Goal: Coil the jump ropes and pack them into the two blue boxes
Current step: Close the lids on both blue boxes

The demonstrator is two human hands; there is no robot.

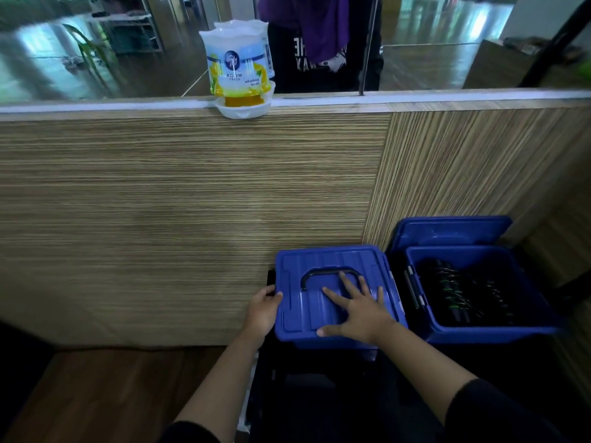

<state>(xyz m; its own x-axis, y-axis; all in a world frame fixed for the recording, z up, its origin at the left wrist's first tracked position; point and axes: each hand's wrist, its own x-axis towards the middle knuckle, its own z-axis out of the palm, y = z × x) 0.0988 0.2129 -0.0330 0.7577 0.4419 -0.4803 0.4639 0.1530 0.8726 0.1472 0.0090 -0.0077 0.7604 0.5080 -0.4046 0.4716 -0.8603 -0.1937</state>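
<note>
A big wood-grain panel [192, 203] fills most of the view, standing upright like a desk front, with a second panel [479, 161] meeting it at a corner on the right. Along the top runs a pale ledge [415, 96], and behind that is glass with a person in dark clothes and a purple scarf [319, 27] reflected or standing there; hard to say which. Down low, brown wood floor [112, 388].

Now the boxes, both tucked into that corner. The right box [479, 329] is open, its lid [447, 230] tipped back against the panel, and inside lie the ropes [460, 295], dark coils with green flecks, packed side by side. How many, I can't tell. Just beside it, touching or nearly so, the left box [319, 340] has its lid [319, 260] down, black handle [329, 270] lying flat on top.

Both hands are on that closed box. The right hand [358, 310] lies flat on the lid, fingers spread wide and straight, fingertips reaching the handle, thumb near the front edge. It holds nothing. The left hand [263, 310] is at the lid's left edge, fingers curled around the rim, gripping it there.

Up on the ledge sits an air freshener [238, 68], white with a yellow base, and a second one [265, 46] just behind it.
</note>
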